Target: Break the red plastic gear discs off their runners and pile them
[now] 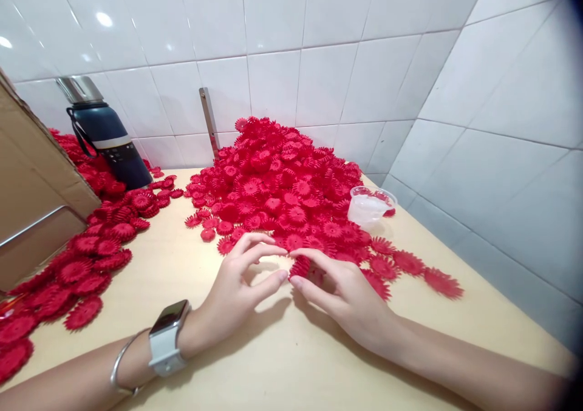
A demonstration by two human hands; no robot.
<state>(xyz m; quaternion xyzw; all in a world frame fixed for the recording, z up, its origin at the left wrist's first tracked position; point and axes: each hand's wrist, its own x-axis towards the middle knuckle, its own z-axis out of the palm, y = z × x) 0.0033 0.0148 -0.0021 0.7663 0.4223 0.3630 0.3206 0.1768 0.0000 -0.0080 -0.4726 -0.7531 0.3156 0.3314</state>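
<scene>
A big heap of red plastic flower pieces (282, 180) lies on the pale wooden table (255, 350) against the tiled wall. My right hand (341, 292) rests at the heap's near edge and pinches one red flower piece (300, 268) between thumb and fingers. My left hand (237, 289), with a white watch and a bangle on the wrist, sits beside it. Its fingers are spread, their tips touching the same piece and my right fingertips. It holds nothing of its own.
A second spread of red flower pieces (86, 265) runs along the left side. A dark blue flask (107, 138) stands at the back left beside a cardboard box (31, 186). A small clear plastic cup (368, 207) sits at the heap's right edge. Tiled walls close the back and right.
</scene>
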